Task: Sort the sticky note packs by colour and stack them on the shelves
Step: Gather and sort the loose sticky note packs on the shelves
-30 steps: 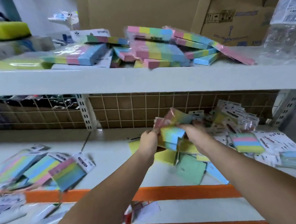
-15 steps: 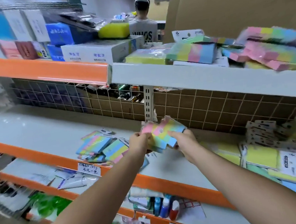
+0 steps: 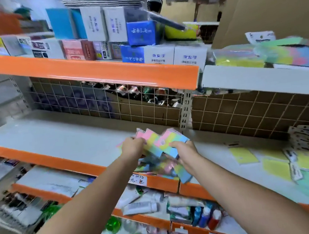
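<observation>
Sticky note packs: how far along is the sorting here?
Early to midway. Both the left hand and right hand grip a fan of multicolour packs over the middle shelf. Yellow and green packs lie loose at right, and more multicolour ones sit unsorted above.

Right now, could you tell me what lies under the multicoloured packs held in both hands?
Under the held packs lie more blurred multicoloured packs on the middle shelf, near its orange edge. Whatever sits directly beneath the hands is covered.
</observation>
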The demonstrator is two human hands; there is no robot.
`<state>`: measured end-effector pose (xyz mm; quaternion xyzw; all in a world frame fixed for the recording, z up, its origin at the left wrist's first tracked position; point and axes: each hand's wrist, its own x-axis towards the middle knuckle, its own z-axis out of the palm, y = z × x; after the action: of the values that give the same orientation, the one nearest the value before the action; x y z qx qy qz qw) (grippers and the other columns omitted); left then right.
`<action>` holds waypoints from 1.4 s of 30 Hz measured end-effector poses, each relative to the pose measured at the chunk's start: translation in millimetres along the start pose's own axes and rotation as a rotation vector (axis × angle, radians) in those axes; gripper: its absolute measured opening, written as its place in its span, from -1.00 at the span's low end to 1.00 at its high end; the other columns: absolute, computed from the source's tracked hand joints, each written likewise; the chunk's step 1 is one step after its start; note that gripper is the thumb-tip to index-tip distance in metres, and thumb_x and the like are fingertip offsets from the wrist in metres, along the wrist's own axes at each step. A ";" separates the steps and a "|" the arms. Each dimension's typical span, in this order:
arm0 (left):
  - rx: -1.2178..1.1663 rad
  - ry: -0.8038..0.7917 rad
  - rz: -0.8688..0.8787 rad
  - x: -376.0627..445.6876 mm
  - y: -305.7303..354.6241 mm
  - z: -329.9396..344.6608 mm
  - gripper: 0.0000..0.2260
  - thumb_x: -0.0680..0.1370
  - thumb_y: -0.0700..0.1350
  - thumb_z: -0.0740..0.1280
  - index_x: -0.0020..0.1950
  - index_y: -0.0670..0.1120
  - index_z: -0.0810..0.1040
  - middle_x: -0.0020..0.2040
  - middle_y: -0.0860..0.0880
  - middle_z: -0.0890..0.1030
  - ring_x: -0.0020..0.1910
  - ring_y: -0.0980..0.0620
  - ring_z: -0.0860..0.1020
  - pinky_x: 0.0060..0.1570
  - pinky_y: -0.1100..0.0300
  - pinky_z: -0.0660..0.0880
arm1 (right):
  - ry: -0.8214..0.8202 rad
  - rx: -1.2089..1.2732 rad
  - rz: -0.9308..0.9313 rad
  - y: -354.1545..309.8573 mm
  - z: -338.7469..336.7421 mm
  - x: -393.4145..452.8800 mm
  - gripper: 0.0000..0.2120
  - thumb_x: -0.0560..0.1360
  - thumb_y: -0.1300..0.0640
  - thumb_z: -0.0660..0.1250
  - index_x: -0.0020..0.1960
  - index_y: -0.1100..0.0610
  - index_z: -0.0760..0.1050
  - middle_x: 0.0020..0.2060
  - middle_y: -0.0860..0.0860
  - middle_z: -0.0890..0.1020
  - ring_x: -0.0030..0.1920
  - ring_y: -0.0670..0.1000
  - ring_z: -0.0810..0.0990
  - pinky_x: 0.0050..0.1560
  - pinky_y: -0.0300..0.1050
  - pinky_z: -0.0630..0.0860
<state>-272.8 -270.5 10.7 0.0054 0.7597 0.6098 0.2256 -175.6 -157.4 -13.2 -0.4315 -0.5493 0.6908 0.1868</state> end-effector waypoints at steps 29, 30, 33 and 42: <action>0.939 0.118 0.228 48.6 -29.5 -22.5 -0.45 0.47 0.25 0.30 0.29 -0.12 0.44 0.26 -0.13 0.42 0.30 -0.13 0.35 0.19 0.03 0.35 | 0.313 -0.961 -0.250 11.2 9.3 -10.8 -0.61 0.48 0.06 0.37 0.27 0.05 0.37 0.15 0.07 0.51 0.08 0.09 0.48 -0.14 -0.14 0.36; 0.967 0.137 0.244 49.7 -30.9 -22.2 -0.39 0.46 0.27 0.29 0.34 -0.11 0.39 0.30 -0.13 0.39 0.33 -0.13 0.31 0.23 0.01 0.32 | 0.323 -1.035 -0.240 11.9 8.1 -9.7 -0.60 0.48 0.00 0.37 0.27 0.02 0.38 0.17 0.06 0.49 0.17 0.09 0.45 -0.10 -0.12 0.38; 0.873 0.062 0.213 53.3 -33.4 -21.5 -0.35 0.46 0.27 0.30 0.41 -0.08 0.29 0.36 -0.12 0.34 0.36 -0.17 0.30 0.28 -0.03 0.26 | 0.331 -1.191 -0.216 13.9 2.8 -7.7 -0.56 0.49 -0.13 0.33 0.32 -0.04 0.40 0.26 0.05 0.40 0.30 0.10 0.32 0.14 -0.05 0.37; 0.703 -0.041 0.150 60.4 -32.0 -26.6 -0.34 0.43 0.24 0.34 0.43 -0.03 0.30 0.36 -0.11 0.39 0.34 -0.16 0.36 0.29 -0.04 0.29 | 0.126 -0.909 -0.154 19.2 -8.4 1.5 -0.50 0.55 -0.04 0.29 0.45 0.01 0.31 0.39 0.08 0.35 0.35 0.13 0.36 0.28 -0.03 0.39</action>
<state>-327.8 -286.2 -35.2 0.1509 0.9159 0.3257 0.1797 -165.6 -157.6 -31.6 -0.4687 -0.8144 0.3366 0.0621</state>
